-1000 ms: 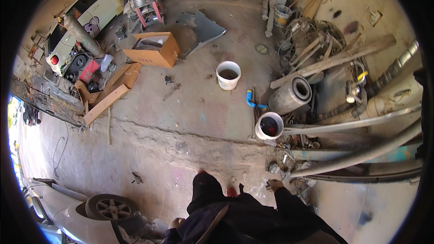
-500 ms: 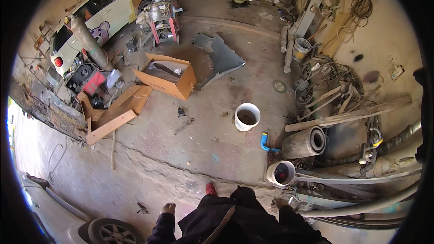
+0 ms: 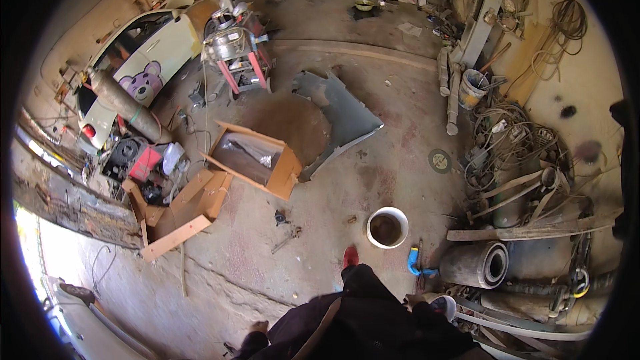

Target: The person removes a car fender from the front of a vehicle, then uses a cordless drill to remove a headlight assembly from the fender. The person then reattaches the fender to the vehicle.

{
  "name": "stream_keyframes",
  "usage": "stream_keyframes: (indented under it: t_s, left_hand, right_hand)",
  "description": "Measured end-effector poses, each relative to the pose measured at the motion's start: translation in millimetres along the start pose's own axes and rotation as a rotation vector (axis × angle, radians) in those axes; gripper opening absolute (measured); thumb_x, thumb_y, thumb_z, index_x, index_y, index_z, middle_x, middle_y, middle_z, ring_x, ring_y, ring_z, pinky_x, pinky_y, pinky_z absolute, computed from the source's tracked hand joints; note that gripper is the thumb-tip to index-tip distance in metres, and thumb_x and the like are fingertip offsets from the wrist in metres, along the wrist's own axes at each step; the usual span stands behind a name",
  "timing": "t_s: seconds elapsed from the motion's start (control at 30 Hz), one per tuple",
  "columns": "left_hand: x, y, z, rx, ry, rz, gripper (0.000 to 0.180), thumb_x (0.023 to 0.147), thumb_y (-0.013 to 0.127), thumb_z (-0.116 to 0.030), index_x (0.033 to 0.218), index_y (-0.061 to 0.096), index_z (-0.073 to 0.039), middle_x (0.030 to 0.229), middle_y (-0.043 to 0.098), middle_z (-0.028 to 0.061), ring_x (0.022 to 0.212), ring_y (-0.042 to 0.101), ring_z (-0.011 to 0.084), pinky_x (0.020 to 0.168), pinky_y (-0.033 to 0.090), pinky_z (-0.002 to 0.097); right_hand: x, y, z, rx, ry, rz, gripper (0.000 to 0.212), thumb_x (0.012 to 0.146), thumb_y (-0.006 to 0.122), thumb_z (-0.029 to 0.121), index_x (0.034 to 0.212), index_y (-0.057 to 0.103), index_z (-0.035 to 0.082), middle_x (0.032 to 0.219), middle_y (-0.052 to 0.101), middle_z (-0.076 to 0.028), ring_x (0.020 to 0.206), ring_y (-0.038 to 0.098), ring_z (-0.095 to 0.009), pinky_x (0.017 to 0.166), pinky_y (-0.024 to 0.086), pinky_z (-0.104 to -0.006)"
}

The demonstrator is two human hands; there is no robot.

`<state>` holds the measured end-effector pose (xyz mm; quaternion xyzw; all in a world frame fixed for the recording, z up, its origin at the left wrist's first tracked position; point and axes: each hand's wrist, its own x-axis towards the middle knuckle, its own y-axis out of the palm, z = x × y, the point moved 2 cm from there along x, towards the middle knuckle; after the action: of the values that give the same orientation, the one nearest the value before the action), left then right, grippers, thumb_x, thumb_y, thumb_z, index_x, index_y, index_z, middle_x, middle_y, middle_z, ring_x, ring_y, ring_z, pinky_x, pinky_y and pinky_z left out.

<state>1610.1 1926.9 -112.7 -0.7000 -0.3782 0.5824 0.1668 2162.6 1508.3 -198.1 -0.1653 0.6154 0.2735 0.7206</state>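
My left hand (image 3: pixel 259 327) hangs low beside my dark clothing, over the pale floor. My right hand (image 3: pixel 415 299) is at my other side, next to a white bucket (image 3: pixel 451 307) that my sleeve and hand partly cover. Nothing can be made out in either hand; both are small and their fingers are unclear. Ahead and to the right stands another white bucket (image 3: pixel 389 212) with brownish contents. A bent blue object with a yellow end (image 3: pixel 413 262) lies beside it. My red shoe (image 3: pixel 351 256) is on the floor just left of that bucket.
An open cardboard box (image 3: pixel 288 168) and a torn-open one (image 3: pixel 175 243) lie ahead left. Past them are a grey car body panel (image 3: pixel 341 119), a wheeled cart (image 3: pixel 252 70) and a gas cylinder (image 3: pixel 123 97). Along the right are a thick round roll (image 3: pixel 467 265), a wooden beam (image 3: pixel 527 228) and tangled cables.
I have stepped forward; the buckets and boxes sit lower in the picture, nearer to me. My right hand has come level with the nearer bucket. The floor objects seem unmoved.
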Motion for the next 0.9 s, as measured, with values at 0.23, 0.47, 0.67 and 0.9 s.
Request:
stream_keyframes:
  t_s: [0.23, 0.47, 0.67, 0.9]
  left_hand:
    - [67, 8, -149, 0.032, 0.074, 0.236, 0.055, 0.095, 0.07, -0.054, 0.117, 0.081, -0.006, 0.117, 0.078, 0.0264, 0.115, 0.074, 0.0436, 0.099, 0.058, 0.0494]
    - [203, -2, -310, 0.24, 0.064, 0.366, 0.054, 0.097, 0.069, -0.056, 0.12, 0.081, -0.009, 0.123, 0.078, 0.0231, 0.121, 0.073, 0.0394, 0.103, 0.057, 0.0457]
    - [298, -48, -499, -0.067, -0.034, 0.104, 0.057, 0.095, 0.067, -0.051, 0.118, 0.08, -0.001, 0.117, 0.079, 0.026, 0.117, 0.075, 0.0384, 0.103, 0.057, 0.0475]
    - [354, -146, -711, -0.054, 0.19, 0.053, 0.052, 0.099, 0.065, -0.053, 0.126, 0.079, -0.011, 0.124, 0.077, 0.0258, 0.124, 0.071, 0.0416, 0.107, 0.054, 0.0501]
  right_hand:
    - [-2, 1, 275, 0.051, -0.334, -0.314, 0.029, 0.101, 0.069, 0.029, 0.104, 0.071, 0.0, 0.084, 0.073, -0.014, 0.065, 0.071, -0.027, 0.059, 0.058, -0.0393]
    - [44, 4, 483, -0.085, -0.36, -0.322, 0.036, 0.103, 0.064, 0.034, 0.121, 0.067, 0.002, 0.101, 0.078, -0.02, 0.084, 0.077, -0.037, 0.072, 0.06, -0.0485]
    - [57, 36, 616, -0.154, -0.181, -0.364, 0.034, 0.104, 0.066, 0.033, 0.112, 0.07, 0.001, 0.098, 0.078, -0.019, 0.077, 0.076, -0.033, 0.067, 0.061, -0.0448]
    - [67, 56, 792, -0.05, -0.376, -0.273, 0.035, 0.102, 0.067, 0.027, 0.112, 0.07, -0.006, 0.093, 0.076, -0.022, 0.074, 0.073, -0.029, 0.066, 0.06, -0.0414]
